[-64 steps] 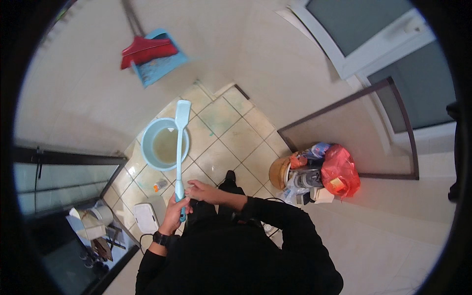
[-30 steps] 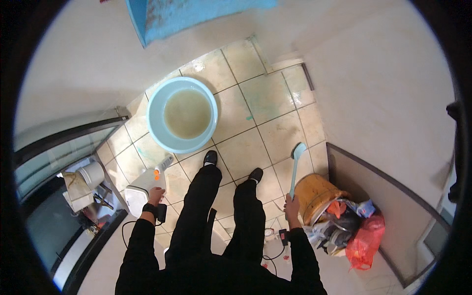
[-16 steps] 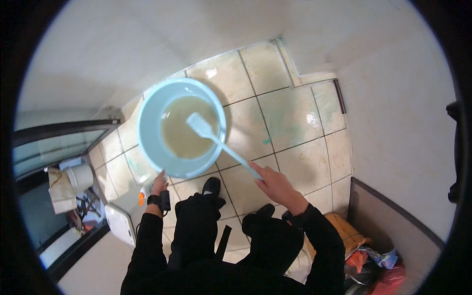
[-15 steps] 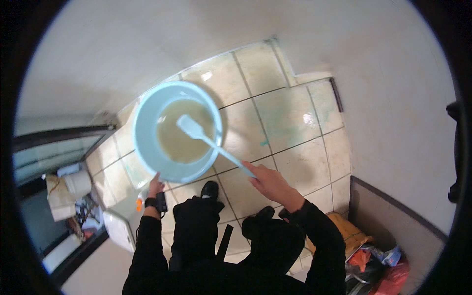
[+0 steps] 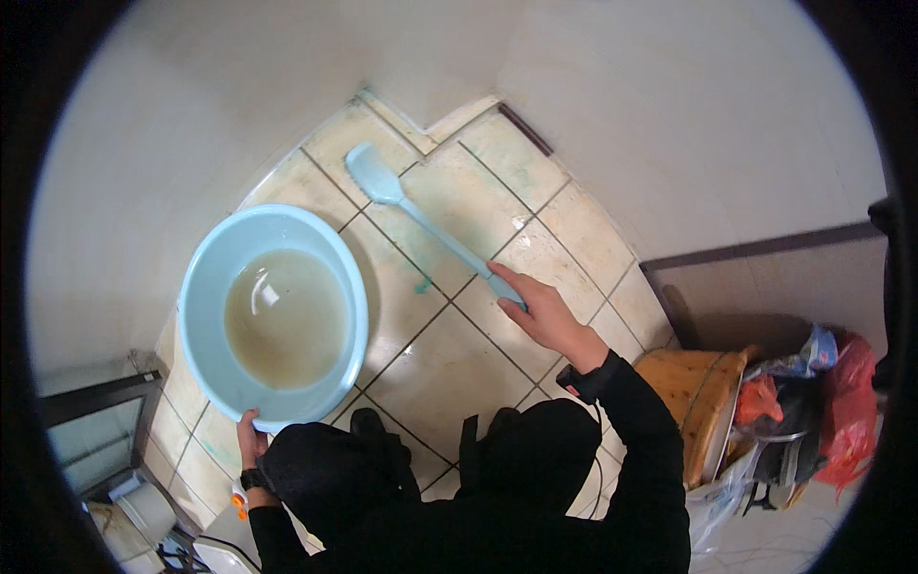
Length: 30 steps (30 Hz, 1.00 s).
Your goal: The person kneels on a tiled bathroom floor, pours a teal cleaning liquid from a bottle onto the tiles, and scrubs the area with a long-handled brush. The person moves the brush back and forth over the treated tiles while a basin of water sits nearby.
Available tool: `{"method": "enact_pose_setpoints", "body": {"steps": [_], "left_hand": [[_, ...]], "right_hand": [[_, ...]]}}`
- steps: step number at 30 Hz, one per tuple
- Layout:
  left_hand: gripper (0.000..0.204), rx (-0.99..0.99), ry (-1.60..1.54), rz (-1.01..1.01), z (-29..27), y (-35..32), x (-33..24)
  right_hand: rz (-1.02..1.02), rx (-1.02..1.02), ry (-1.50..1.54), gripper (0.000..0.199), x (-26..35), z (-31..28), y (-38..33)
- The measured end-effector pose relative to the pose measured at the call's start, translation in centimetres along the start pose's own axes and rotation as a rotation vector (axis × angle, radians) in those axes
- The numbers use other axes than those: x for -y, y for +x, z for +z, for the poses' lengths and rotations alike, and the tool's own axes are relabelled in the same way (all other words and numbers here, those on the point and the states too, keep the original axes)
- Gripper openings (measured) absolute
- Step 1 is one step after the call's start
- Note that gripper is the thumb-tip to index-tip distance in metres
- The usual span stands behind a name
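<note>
A light blue basin (image 5: 203, 364) stands on the tiled floor at the left, holding cloudy, pale brown water (image 5: 287, 325). My left hand (image 5: 251, 438) is closed on its near rim, with the fingers partly hidden there. Wrapped round the handle of a light blue long-handled scrub brush (image 5: 435, 230) is my right hand (image 5: 545, 316). The brush's wide head points to the far left, beyond the basin's right side and over the floor tiles near the wall corner. Whether its bristles touch the tiles I cannot tell.
Walls meet the floor beyond the basin and brush, with a stepped ledge (image 5: 430, 139) at the corner. To the right stand a wooden tub (image 5: 690, 397) and a red plastic bag (image 5: 849, 411). A dark-framed door (image 5: 96, 407) is at the left. Green stains mark some tiles.
The brush has moved out from above the basin's water to over the floor at its right. My view has turned, and the basin now appears lower and further left.
</note>
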<state>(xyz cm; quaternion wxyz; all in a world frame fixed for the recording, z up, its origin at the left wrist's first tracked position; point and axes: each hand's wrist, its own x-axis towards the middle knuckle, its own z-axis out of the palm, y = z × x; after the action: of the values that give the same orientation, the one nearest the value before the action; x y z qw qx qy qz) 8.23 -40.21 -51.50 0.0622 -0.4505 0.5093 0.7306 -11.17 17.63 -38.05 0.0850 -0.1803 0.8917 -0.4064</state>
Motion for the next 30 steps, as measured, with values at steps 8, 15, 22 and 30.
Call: {"method": "enact_pose_setpoints", "body": {"steps": [8, 15, 22, 30], "left_hand": [[0.042, 0.0, 0.2, 0.192, 6.2, -2.2, -6.9], [0.035, 0.105, 0.54, 0.284, 14.1, -3.0, -12.5], [0.037, 0.204, 0.676, 0.275, 25.5, -3.2, -14.9], [0.042, 0.294, 0.865, 0.372, 32.4, -6.3, -16.2]], "right_hand": [[0.313, -0.202, 0.053, 0.048, -2.1, -1.9, -9.6], [0.603, -0.394, 0.236, 0.05, -3.5, -0.7, -14.4], [0.515, -0.535, 0.341, 0.05, -4.2, -0.3, -17.3], [0.589, -0.583, 0.395, 0.051, -4.9, -0.1, -19.3]]}}
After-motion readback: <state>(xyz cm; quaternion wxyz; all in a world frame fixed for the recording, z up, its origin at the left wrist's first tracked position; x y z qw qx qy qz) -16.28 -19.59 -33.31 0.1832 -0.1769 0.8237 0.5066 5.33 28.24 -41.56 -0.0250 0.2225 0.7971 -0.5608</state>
